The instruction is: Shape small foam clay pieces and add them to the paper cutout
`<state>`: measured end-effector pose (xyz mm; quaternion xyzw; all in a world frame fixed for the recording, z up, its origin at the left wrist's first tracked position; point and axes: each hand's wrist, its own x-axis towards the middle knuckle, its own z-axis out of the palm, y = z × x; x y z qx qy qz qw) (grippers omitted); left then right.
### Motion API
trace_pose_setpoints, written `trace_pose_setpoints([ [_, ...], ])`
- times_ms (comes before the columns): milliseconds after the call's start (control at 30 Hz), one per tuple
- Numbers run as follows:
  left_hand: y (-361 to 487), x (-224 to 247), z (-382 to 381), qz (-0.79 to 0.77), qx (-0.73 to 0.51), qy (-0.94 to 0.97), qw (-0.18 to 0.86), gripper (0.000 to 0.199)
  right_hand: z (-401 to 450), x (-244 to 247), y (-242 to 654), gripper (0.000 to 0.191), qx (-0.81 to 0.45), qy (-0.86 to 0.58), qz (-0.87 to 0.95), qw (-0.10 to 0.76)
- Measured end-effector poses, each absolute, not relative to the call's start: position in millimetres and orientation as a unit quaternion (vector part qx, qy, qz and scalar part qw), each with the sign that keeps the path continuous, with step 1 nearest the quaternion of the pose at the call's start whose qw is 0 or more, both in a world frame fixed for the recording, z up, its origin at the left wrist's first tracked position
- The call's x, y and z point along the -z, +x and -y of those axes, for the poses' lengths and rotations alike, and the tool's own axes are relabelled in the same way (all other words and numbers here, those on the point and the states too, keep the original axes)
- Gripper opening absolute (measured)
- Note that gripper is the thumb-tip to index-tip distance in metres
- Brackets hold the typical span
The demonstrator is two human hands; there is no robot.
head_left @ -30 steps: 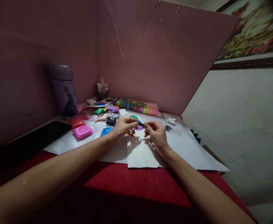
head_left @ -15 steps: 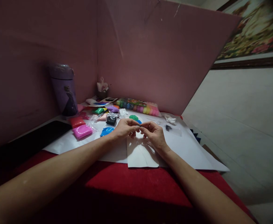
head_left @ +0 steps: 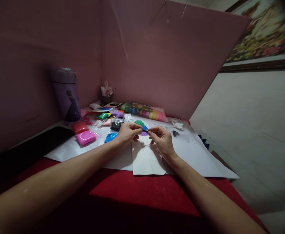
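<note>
Between the fingertips of both hands a small dark strip of what looks like modelling clay is held out. My left hand pinches one end, and my right hand pinches the other. Under and beyond them lies a white card with thin drawn lines. Its far part carries a textured green patch, a blue patch and a purple patch. The fingers hide some of that coloured area. Left of my left hand are a blue clay packet and a black clay packet.
Pink and red clay packets lie at left, near a purple tumbler. A long pack of coloured clay rests by the back wall. At right are a clear sheet with black bits and a crumpled tissue.
My fingertips have moved apart, and the dark piece now shows as a short strip between them. The purple patch beneath has come into view.
</note>
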<state>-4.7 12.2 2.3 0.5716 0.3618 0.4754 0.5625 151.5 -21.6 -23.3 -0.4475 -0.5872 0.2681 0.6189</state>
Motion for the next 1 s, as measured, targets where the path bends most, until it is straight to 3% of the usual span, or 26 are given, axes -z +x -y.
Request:
trace_pose_setpoints([
  [133,-4.8,-1.4,-13.4,-0.344,-0.481,0.568,0.572,0.007,20.5,24.2,153.5,0.016,-0.242,-0.469,0.57,0.63],
  [567,-5.1,0.0,-12.5,-0.3,-0.394,0.62,0.608,0.013,26.8,17.0,147.8,0.016,-0.319,-0.422,0.58,0.62],
  [833,-5.6,-0.1,-15.2,-0.281,-0.414,0.621,0.603,0.012,26.8,18.9,145.3,0.023,-0.327,-0.412,0.602,0.601],
  [1000,-6.0,4.0,-17.0,-0.279,-0.413,0.583,0.641,0.015,27.1,20.3,145.3,0.017,-0.324,-0.42,0.594,0.605],
])
